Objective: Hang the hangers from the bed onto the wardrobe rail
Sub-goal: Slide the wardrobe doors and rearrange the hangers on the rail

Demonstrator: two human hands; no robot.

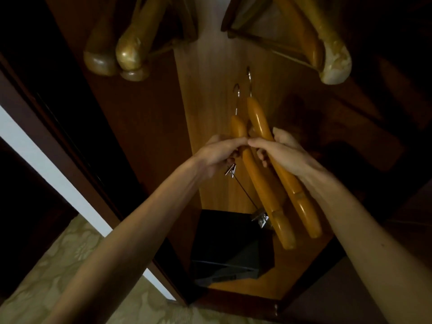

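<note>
Two wooden hangers with metal hooks are held side by side inside the open wardrobe. My left hand [219,153] grips the left hanger [261,185], which carries a wire bar with metal clips [260,217]. My right hand [280,150] grips the right hanger [289,181] around its middle. Both hooks [249,77] point up and away from me, in free air. Several wooden hangers hang above, one group at upper left [131,47] and one at upper right [327,50]. The rail itself is out of view.
A black box [224,249] stands on the wardrobe floor below my hands. The wardrobe's wooden back panel [210,94] is behind the hangers. A dark door edge [77,141] runs along the left. Patterned carpet [58,272] lies at lower left.
</note>
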